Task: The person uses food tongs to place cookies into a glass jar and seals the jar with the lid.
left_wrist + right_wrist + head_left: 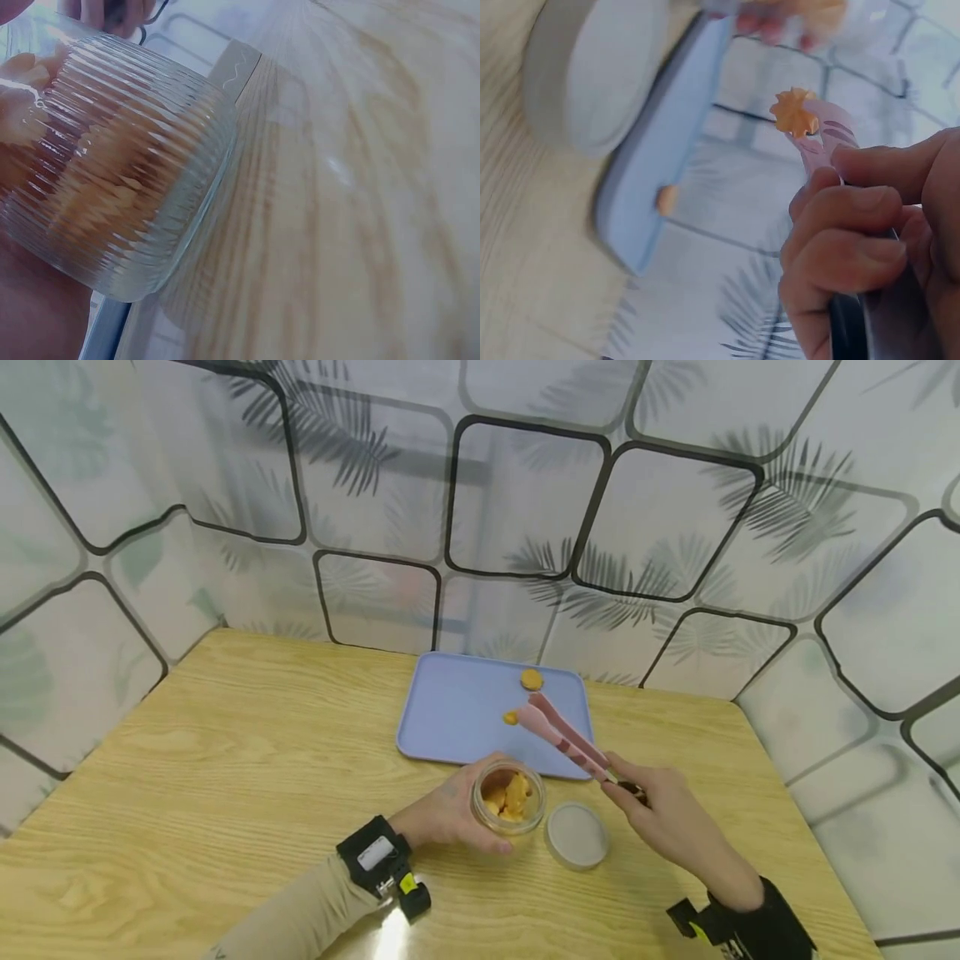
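Observation:
My left hand [453, 810] grips a ribbed glass jar [477, 814] from its left side; orange-yellow pieces [516, 797] lie inside, seen through the glass in the left wrist view too. With my right hand [667, 818] I hold pink tongs [558, 735], fingers curled round them in the right wrist view. A ridged orange piece [795, 112] is pinched at the tips of the tongs, above the blue tray [457, 710]. One round piece [532, 679] lies near the tray's back edge.
A pale round lid [577, 836] lies on the wooden table [247, 760], just right of the jar. Patterned curtains [517, 502] stand behind the table and at both sides.

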A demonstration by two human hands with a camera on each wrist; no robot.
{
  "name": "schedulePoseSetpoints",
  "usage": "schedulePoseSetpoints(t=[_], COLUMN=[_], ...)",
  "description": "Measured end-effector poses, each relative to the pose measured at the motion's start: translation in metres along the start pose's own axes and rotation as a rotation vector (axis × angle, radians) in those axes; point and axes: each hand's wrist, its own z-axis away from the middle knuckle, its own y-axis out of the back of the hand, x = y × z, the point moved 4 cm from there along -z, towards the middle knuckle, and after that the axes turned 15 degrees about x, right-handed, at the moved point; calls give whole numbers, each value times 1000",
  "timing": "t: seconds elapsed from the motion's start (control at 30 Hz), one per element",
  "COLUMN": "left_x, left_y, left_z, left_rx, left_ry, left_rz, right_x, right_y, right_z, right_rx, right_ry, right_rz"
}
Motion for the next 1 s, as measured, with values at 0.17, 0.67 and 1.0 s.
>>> schedulePoseSetpoints(t=[0.17, 0.67, 1.0], left_x=[0, 0, 1], left_y=[0, -2, -1], left_z=[0, 0, 0], left_rx=[-5, -36, -34], left_ry=[-12, -16, -24], left_rz=[-6, 44, 71], right_x=[-15, -23, -24], right_y=[20, 21, 15], right_z=[30, 70, 71], right_rx=[65, 71, 133], right_ry=[86, 317, 413], right_rz=[-84, -146, -149])
